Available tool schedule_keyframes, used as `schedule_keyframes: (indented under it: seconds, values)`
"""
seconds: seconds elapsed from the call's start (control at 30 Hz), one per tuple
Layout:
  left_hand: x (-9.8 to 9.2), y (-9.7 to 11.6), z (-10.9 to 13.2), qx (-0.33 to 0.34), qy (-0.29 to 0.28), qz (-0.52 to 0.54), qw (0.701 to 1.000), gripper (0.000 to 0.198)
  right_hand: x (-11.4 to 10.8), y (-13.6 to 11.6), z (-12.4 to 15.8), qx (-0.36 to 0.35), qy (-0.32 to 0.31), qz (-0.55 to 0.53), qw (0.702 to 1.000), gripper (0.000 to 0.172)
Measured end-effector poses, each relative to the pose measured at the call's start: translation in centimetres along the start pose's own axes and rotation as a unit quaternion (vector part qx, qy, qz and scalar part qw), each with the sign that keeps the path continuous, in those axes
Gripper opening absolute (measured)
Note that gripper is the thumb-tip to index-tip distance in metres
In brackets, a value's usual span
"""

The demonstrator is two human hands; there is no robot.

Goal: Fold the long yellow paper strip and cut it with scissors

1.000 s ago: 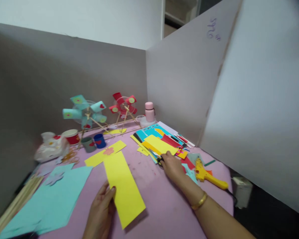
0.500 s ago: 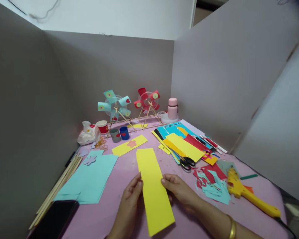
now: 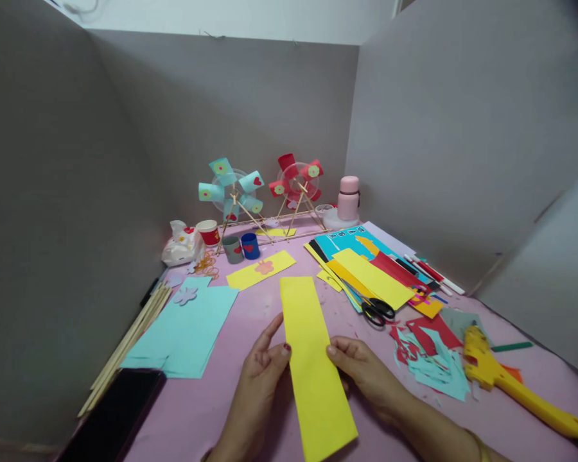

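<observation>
A long yellow paper strip (image 3: 315,378) is held above the near part of the table, tilted slightly. My left hand (image 3: 262,378) has its thumb on the strip's left edge, with the index finger stretched up beside it. On the opposite edge, my right hand (image 3: 366,372) pinches the paper between thumb and fingers, some of them hidden behind it. To the left lie light blue paper sheets (image 3: 183,333) with a purple flower cutout (image 3: 185,296) on top. Beyond the strip, another yellow piece (image 3: 241,277) carries an orange flower cutout (image 3: 264,267).
Black-handled scissors (image 3: 378,311) rest by stacked coloured paper (image 3: 366,273) on the right. Paper scraps (image 3: 436,366) and a yellow glue gun (image 3: 486,366) lie nearer. Blue (image 3: 234,192) and red (image 3: 298,183) paper wheels stand at the back. A phone (image 3: 118,410) and sticks (image 3: 125,350) are left.
The view has tilted down and shifted left. A second layer of yellow paper that jutted out at the strip's left edge no longer shows. My left index finger has straightened.
</observation>
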State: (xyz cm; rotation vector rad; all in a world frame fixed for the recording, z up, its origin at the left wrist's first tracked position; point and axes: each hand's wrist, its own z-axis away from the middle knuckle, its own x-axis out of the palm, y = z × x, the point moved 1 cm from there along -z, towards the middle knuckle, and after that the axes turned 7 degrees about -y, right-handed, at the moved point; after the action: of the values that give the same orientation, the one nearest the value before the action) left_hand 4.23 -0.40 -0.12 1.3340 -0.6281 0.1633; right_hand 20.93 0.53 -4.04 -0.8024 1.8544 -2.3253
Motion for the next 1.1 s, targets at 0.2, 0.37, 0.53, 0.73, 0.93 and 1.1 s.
schedule_keyframes:
  seconds: [0.2,0.37,0.53,0.73,0.93,1.1]
  values:
    - [0.0,-0.2,-0.2,-0.018,-0.006,0.024,1.000,0.051,0.1,-0.1,0.2,-0.003,0.001,-0.011,1.000,0.048]
    - [-0.5,-0.1,-0.5,0.001,0.040,-0.078,0.996,0.022,0.1,-0.3,0.3,-0.021,0.006,-0.014,1.000,0.048]
    - [-0.5,-0.6,0.0,-0.038,0.047,-0.139,0.988,0.018,0.3,-1.4,0.6,-0.059,0.015,-0.017,0.998,0.046]
    - [0.3,-0.5,0.2,-0.046,0.028,-0.124,0.991,0.023,0.8,-2.0,1.1,-0.046,-0.041,-0.058,0.996,0.043]
    - [-0.3,0.6,0.0,-0.025,0.046,-0.076,0.996,0.024,1.9,-1.8,1.8,-0.013,-0.106,-0.083,0.991,0.039]
    - [-0.1,0.4,0.4,-0.031,0.049,-0.050,0.997,0.023,2.1,-2.0,2.2,-0.006,-0.118,-0.091,0.989,0.025]
